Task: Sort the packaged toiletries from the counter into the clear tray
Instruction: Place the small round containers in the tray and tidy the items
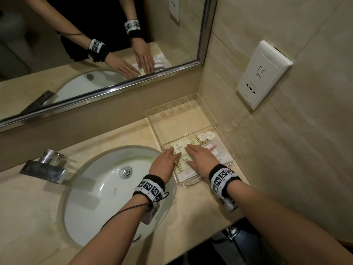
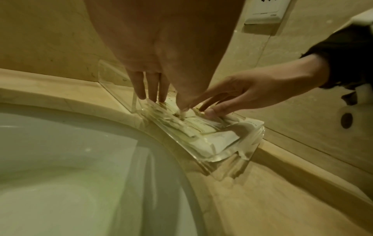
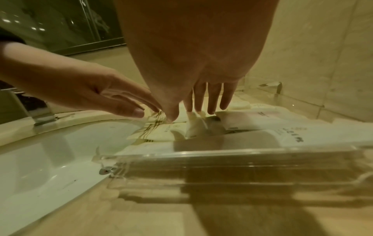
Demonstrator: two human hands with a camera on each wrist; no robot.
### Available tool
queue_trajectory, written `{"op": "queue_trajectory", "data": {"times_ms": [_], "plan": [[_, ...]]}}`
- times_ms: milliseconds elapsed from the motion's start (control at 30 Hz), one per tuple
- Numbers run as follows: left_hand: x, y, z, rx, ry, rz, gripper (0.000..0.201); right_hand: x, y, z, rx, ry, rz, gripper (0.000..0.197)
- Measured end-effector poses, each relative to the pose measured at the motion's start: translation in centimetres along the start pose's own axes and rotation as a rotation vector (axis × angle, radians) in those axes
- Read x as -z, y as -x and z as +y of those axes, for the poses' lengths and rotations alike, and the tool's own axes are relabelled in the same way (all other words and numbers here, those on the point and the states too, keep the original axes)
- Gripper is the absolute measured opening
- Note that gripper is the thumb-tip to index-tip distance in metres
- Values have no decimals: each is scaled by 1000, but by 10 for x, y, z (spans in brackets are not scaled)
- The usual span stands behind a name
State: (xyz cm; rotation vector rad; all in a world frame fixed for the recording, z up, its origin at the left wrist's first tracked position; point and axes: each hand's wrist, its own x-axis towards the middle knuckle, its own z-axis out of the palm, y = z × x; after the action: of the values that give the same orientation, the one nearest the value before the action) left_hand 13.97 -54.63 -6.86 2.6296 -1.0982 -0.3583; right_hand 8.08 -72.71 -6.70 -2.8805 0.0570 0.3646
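Note:
A clear tray [image 1: 152,119] stands on the counter in the corner by the wall. Its near half holds cream packets [image 1: 180,147] with gold stripes, two small round jars [image 1: 205,137] and a clear pouch [image 1: 214,148]. My left hand [image 1: 168,155] lies flat with straight fingers on the packets at the tray's left side. Beside it my right hand [image 1: 198,153] lies flat on the packets too, fingers straight. In the left wrist view the left hand's fingertips [image 2: 151,97] touch the packets [image 2: 201,127]. In the right wrist view the right hand's fingertips [image 3: 210,110] press the packets [image 3: 157,132].
A white sink [image 1: 107,197] with a chrome faucet [image 1: 45,167] lies left of the tray. A mirror [image 1: 95,44] runs along the back wall. A white socket panel [image 1: 263,73] is on the right wall. The tray's far half [image 1: 181,119] holds nothing.

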Motion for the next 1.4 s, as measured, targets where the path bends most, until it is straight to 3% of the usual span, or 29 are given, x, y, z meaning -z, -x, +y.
{"op": "queue_trajectory", "data": {"times_ms": [133,400,567,700,800,933,1033,1167,1300,1400], "plan": [[3,-2,-8,-61,9,14,45,-3,2,2,0,-18,-5,62],[6,-7,-13,-48,47,19,45,11,1,-1,-2,-48,58,55],[14,-1,-15,-21,147,135,27,28,12,3,-77,-158,122,41],[14,16,-11,220,326,180,11,24,38,11,-313,-346,184,19],[9,27,-5,480,589,2,19,22,60,19,-577,-443,131,9],[-4,42,9,650,867,-173,24,9,74,33,-816,-499,24,22],[-10,44,19,736,1028,-203,23,-3,73,43,-927,-660,-1,29],[-16,37,27,839,1185,-232,24,-28,61,64,-1070,-1132,73,26],[-21,33,28,926,1269,-221,21,-32,51,77,-1142,-1236,111,18],[-18,31,31,949,1303,-187,21,-47,46,96,-1111,-1193,75,30]]}}
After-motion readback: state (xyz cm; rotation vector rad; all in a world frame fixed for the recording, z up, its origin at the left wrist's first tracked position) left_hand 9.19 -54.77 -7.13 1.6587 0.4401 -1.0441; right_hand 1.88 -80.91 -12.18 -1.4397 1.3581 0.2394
